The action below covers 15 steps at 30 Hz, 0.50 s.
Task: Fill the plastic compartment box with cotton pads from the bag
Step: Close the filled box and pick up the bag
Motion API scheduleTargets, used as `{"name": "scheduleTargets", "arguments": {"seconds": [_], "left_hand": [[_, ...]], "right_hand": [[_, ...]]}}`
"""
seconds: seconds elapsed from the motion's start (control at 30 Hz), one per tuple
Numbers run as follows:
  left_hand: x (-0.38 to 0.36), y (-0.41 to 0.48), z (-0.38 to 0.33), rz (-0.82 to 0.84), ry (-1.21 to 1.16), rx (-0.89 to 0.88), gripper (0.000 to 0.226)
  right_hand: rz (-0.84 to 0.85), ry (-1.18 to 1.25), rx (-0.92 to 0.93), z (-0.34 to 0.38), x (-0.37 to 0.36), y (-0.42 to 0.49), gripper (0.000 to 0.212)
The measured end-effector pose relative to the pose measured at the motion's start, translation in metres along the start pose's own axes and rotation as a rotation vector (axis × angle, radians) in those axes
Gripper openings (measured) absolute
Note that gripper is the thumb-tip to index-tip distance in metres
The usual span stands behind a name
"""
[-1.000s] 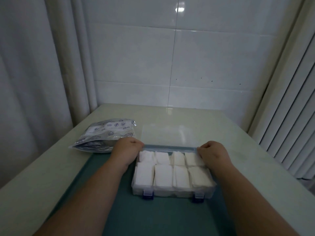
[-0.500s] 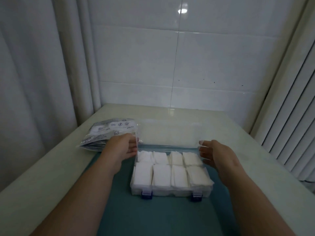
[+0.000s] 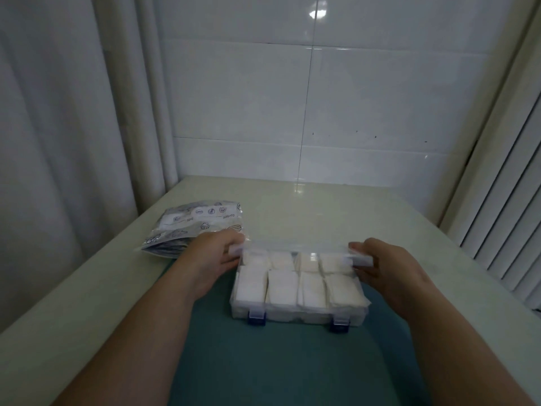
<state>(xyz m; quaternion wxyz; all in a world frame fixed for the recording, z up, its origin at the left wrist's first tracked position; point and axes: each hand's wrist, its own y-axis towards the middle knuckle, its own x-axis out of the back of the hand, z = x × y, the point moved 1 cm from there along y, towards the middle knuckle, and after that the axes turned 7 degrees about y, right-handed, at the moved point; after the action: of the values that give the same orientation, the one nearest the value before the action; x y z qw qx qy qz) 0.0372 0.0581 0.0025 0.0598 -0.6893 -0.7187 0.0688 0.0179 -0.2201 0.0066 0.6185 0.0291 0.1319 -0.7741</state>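
Fig. My left hand (image 3: 215,257) and right hand (image 3: 386,266) each pinch one end of the clear lid (image 3: 292,249), which is tilted over the far row. The compartment box (image 3: 298,313) has cotton pads (image 3: 282,290) in all eight cells and sits on the teal mat (image 3: 278,364). The bag (image 3: 190,227) lies at ten o'clock.
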Motion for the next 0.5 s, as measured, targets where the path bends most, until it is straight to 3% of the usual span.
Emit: {"name": "scheduleTargets", "arguments": {"seconds": [0.2,0.33,0.5], "left_hand": [[0.000,0.000,0.003,0.034,0.122,0.011,0.027],[0.001,-0.001,0.006,0.066,0.187,0.038,0.027],[0.003,0.003,0.010,0.111,0.198,0.030,0.032]], "right_hand": [[0.052,-0.134,0.008,-0.004,0.004,0.001,0.009],[0.058,-0.233,0.016,-0.004,0.003,-0.001,0.031],[0.099,-0.282,0.007,-0.001,0.000,-0.008,0.036]]}}
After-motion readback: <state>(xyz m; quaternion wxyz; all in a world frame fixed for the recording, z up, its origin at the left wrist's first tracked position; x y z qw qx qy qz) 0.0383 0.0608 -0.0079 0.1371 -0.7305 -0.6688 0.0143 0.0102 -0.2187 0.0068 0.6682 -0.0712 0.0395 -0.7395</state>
